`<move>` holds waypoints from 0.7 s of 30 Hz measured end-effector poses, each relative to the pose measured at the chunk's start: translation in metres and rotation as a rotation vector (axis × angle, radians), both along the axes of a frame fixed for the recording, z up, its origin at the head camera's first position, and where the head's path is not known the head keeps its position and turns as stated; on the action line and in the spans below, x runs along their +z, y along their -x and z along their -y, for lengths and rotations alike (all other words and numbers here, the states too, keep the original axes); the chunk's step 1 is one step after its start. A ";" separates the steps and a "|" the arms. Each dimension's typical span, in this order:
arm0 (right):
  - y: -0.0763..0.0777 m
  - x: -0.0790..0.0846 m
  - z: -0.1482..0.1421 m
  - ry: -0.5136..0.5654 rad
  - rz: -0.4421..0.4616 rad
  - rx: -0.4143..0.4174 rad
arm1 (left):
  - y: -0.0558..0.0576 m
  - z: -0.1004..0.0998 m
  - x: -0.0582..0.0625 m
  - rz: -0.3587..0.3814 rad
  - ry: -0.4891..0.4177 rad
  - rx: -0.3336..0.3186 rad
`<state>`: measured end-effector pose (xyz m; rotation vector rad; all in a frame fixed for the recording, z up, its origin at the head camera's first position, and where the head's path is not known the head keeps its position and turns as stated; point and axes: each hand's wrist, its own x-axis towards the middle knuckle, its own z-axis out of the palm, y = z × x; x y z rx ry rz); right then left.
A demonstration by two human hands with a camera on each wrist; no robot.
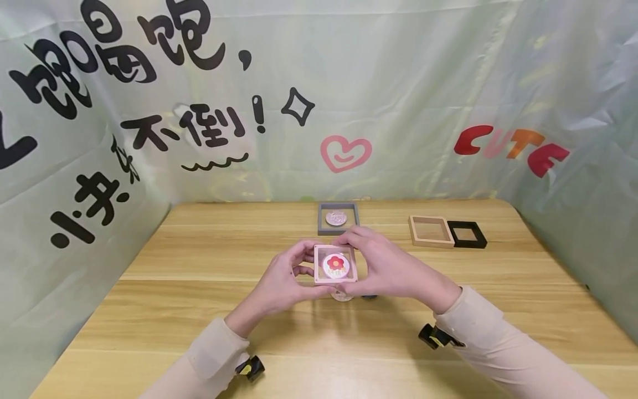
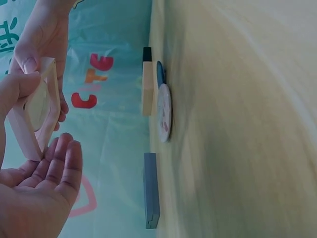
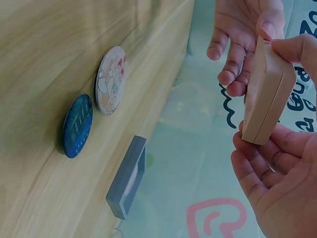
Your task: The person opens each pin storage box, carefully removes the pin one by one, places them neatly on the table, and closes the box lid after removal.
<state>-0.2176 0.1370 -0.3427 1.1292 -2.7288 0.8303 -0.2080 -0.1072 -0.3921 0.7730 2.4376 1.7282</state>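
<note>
Between both hands, raised over the table, is a small pale pink square display frame (image 1: 316,265) with a clear window. A round badge (image 1: 336,265) with a red flower shows inside it. My left hand (image 1: 281,282) holds the frame from the left, thumb at its lower edge. From the right, my right hand (image 1: 389,266) grips it with thumb below and fingers at the upper edge. The right wrist view shows a seam along the frame's side (image 3: 270,106). Below the hands lie a white badge with a cartoon print (image 3: 111,79) and a dark blue badge (image 3: 78,126).
A grey frame (image 1: 321,219) holding a glittery round badge (image 1: 336,218) lies behind the hands. Farther right, a light brown frame (image 1: 432,243) sits beside a smaller black frame (image 1: 482,238). A printed curtain (image 1: 399,100) encloses the wooden table (image 1: 209,260).
</note>
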 end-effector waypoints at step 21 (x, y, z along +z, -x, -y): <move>-0.002 -0.003 -0.002 0.033 -0.011 0.073 | -0.004 0.003 -0.005 -0.012 -0.013 -0.027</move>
